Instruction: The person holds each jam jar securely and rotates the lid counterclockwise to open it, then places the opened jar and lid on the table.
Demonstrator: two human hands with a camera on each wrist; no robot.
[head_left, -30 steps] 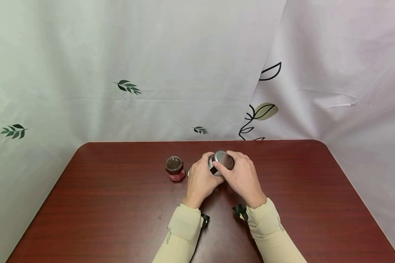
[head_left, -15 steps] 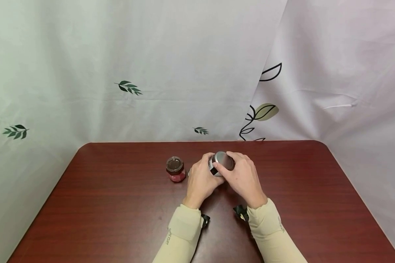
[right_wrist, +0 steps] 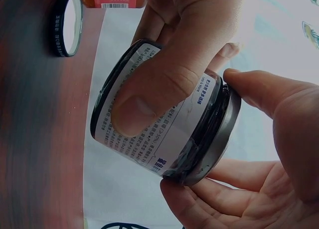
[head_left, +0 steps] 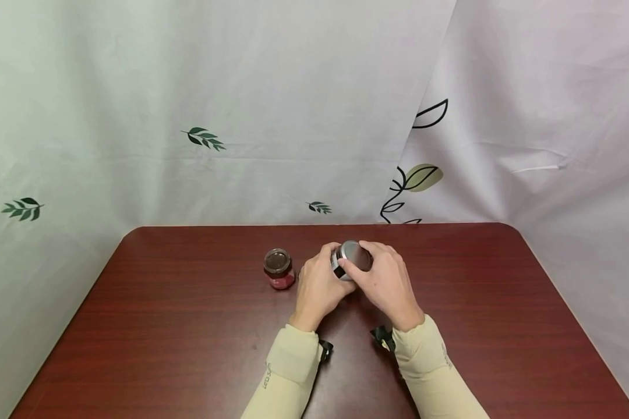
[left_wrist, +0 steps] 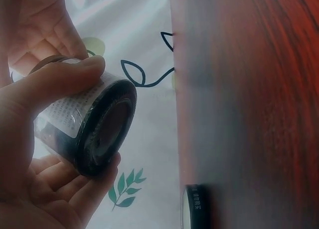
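Observation:
Between both hands, above the table, a dark glass jar (right_wrist: 197,107) with a white printed label is held tilted. My left hand (head_left: 318,283) grips its body, the thumb lying across the label in the right wrist view. Fingers and thumb of my right hand (head_left: 388,283) hold the rim of its silver metal lid (head_left: 356,255), which sits on the jar. The dark base (left_wrist: 109,126) of the jar faces the left wrist camera. My hands hide part of the jar in every view.
Left of my hands stands a second jar (head_left: 279,269) with a red label. A black-rimmed lid (right_wrist: 67,25) with a white face lies on the table beside it, mostly hidden by my left hand in the head view. A white leaf-print curtain (head_left: 272,116) hangs behind the brown table (head_left: 188,326).
My left hand and the jar have shifted very slightly left, covering more of the loose lid on the table. Both hands keep their hold.

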